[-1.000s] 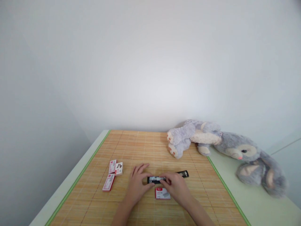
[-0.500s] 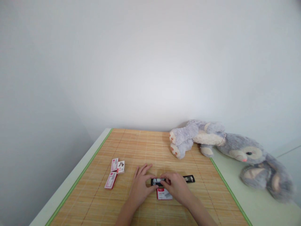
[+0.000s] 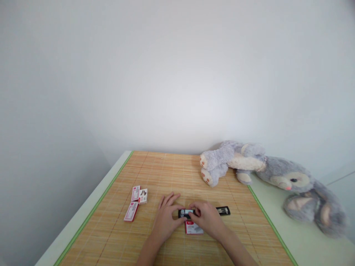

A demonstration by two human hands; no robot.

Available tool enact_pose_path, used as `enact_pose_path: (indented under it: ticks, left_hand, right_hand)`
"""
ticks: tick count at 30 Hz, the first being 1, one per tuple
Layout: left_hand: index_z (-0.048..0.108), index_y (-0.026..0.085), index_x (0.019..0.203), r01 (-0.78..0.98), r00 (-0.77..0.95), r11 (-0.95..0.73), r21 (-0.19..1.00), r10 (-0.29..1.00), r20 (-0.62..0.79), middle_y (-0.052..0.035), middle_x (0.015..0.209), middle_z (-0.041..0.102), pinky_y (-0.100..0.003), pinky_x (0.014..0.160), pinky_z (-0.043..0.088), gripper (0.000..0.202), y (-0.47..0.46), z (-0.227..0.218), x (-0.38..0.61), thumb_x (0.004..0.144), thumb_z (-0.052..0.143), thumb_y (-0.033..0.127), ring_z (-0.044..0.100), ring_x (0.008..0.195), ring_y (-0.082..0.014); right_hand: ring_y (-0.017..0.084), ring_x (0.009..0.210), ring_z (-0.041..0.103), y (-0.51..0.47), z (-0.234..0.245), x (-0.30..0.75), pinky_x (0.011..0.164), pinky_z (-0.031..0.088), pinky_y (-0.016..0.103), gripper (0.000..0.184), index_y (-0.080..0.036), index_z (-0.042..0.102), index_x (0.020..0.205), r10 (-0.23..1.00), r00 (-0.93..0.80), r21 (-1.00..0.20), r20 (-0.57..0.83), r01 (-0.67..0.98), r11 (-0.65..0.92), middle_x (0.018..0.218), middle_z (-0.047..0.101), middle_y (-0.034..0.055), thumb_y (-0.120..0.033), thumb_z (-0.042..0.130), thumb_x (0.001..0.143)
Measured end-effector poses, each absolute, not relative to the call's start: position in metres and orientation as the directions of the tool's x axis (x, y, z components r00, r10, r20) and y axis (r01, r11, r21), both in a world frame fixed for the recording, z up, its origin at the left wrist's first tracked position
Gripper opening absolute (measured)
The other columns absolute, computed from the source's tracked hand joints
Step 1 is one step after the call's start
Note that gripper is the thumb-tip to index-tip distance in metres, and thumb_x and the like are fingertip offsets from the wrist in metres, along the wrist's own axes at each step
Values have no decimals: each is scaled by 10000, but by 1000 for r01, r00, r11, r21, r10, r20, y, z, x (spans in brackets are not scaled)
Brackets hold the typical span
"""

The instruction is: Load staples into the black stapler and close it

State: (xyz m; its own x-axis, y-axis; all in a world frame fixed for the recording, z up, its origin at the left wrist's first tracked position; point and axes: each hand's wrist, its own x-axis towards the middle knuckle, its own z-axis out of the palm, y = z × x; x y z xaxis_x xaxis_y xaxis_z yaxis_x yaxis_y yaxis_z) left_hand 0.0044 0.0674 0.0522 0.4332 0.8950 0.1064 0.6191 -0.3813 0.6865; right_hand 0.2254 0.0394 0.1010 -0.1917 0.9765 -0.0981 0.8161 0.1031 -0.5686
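A black stapler (image 3: 183, 214) lies opened out lengthwise on the bamboo mat, its metal inner parts showing at the right end. My left hand (image 3: 165, 218) grips the stapler's left end between thumb and index finger, the other fingers spread above the mat. Over the stapler's middle is my right hand (image 3: 206, 218), thumb and fingers pinched together; what they hold, if anything, is hidden. Just below the stapler, partly under my right hand, rests a small red and white staple box (image 3: 194, 228).
To the left, three small red and white boxes (image 3: 131, 211) sit close together on the bamboo mat (image 3: 166, 170). A grey plush rabbit (image 3: 249, 159) lies across the back right corner, over the mat's green edge. A pale wall (image 3: 177, 81) rises behind the table.
Both hands stay at the stapler in nearly the same pose. The right fingertips have shifted very slightly; the boxes and plush rabbit are unmoved.
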Motion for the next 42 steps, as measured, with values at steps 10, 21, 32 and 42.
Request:
enact_pose_path:
  ticks: [10, 21, 32, 42]
  left_hand:
    - [787, 392, 1084, 617, 434, -376, 691, 895, 99, -4, 1554, 550, -643, 1272, 120, 332, 66, 55, 4, 768, 858, 462, 380, 1507, -328]
    - [765, 286, 877, 440, 287, -319, 839, 936, 205, -51, 1345, 681, -457, 1124, 464, 146, 63, 53, 8, 920, 694, 406, 595, 1282, -259]
    - [772, 299, 911, 419, 295, -347, 839, 926, 236, -55, 1312, 672, -439, 1127, 478, 64, 56, 53, 10, 889, 711, 300, 592, 1285, -253]
    - [772, 311, 984, 394, 337, -379, 837, 907, 253, -54, 1341, 662, -458, 1118, 486, 162, 56, 47, 8, 825, 806, 314, 604, 1282, -274]
  right_hand:
    - [147, 663, 579, 41, 100, 227, 622, 300, 248, 172, -273, 796, 938, 976, -213, -573, -50, 806, 147, 681, 658, -28, -313, 630, 913]
    - [144, 614, 552, 46, 93, 228, 598, 298, 244, 200, -261, 795, 917, 975, -213, -584, -63, 800, 137, 653, 653, -23, -302, 600, 931]
    - [151, 657, 616, 50, 97, 227, 617, 317, 246, 193, -258, 787, 930, 968, -226, -580, -107, 805, 124, 708, 719, -10, -299, 598, 931]
    - [142, 644, 589, 50, 96, 231, 596, 305, 239, 198, -231, 763, 890, 962, -244, -589, -121, 798, 128, 704, 706, -9, -316, 593, 949]
